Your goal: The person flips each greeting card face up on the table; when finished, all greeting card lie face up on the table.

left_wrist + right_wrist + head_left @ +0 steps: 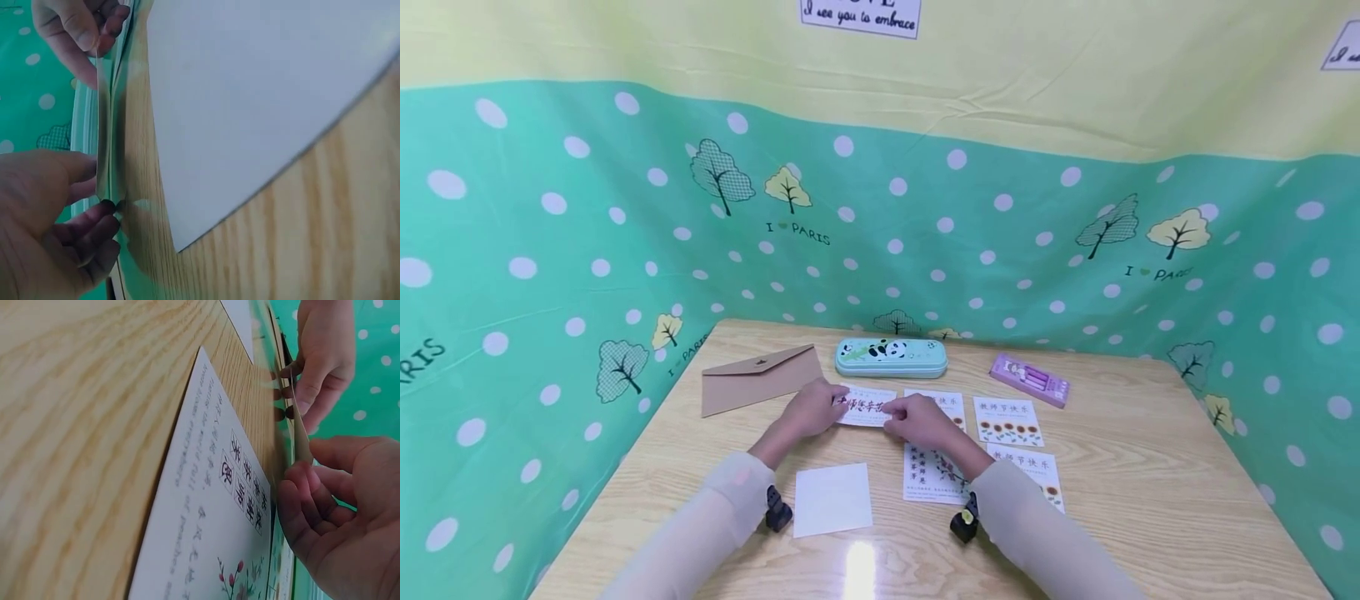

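Observation:
Both hands hold a small white greeting card [865,410] with red lettering, just in front of the pencil case. The left hand [808,410] pinches its left edge and the right hand [922,423] its right edge. Seen edge-on in the right wrist view, the card [302,440] is slightly bent between fingers and thumbs. Below the left hand lies a blank white square card [832,500]. Partly under the right forearm is a card with black writing and a flower branch [925,483]. A sunflower card [951,406] lies partly behind the right hand.
A brown envelope [752,387] lies at the back left, near a mint panda pencil case [891,358]. Further right are a purple box of pens [1030,380] and two more sunflower cards, one upper [1006,419] and one lower [1026,461]. A polka-dot curtain [925,250] borders the wooden table.

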`<state>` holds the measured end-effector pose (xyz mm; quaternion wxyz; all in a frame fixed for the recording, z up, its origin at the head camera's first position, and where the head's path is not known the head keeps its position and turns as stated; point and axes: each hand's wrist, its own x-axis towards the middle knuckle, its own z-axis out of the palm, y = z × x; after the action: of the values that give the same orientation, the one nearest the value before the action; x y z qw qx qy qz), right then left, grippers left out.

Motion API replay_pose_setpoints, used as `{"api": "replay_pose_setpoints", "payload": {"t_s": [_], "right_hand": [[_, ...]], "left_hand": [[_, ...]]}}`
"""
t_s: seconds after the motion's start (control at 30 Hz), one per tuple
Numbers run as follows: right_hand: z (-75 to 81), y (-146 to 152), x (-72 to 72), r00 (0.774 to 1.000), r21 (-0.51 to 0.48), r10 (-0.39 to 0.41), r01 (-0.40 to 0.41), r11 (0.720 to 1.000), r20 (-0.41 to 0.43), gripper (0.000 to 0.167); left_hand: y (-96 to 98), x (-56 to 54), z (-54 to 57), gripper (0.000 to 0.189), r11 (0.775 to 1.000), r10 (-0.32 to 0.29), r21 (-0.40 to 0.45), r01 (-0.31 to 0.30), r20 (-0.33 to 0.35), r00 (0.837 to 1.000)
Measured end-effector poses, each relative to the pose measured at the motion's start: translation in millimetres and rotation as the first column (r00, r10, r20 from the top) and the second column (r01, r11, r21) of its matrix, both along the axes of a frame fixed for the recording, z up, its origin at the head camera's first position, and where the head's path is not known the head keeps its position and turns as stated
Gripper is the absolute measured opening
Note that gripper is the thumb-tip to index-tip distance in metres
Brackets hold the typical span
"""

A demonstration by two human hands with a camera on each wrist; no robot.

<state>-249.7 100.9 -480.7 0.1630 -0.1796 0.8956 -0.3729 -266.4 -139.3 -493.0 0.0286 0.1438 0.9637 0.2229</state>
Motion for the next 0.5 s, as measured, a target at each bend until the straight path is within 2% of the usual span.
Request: {"api": "replay_pose_setpoints", "payload": {"t_s": [0.13,0.33,0.5], "right_hand": [[-0.8,-2.5,-1.2,1.0,0.029,-0.008,0.008,1.0,0.003,0.04],[1.9,-7.1,-0.8,0.999,0.078,-0.03,0.029,0.997,0.02,0.04],[2.4,-9.8,-2.2,0.999,0.107,-0.043,0.04,0.993,0.026,0.041]], "left_hand": [[4.3,0.0,-1.0,0.039,0.998,0.025,-0.054,-0.026,-0.023,0.999],[6.5,0.2,-4.0,0.04,0.979,-0.013,-0.204,-0.005,-0.083,0.996],[7.6,0.3,-4.6,0.039,0.973,-0.011,-0.231,-0.015,-0.111,0.994]]}}
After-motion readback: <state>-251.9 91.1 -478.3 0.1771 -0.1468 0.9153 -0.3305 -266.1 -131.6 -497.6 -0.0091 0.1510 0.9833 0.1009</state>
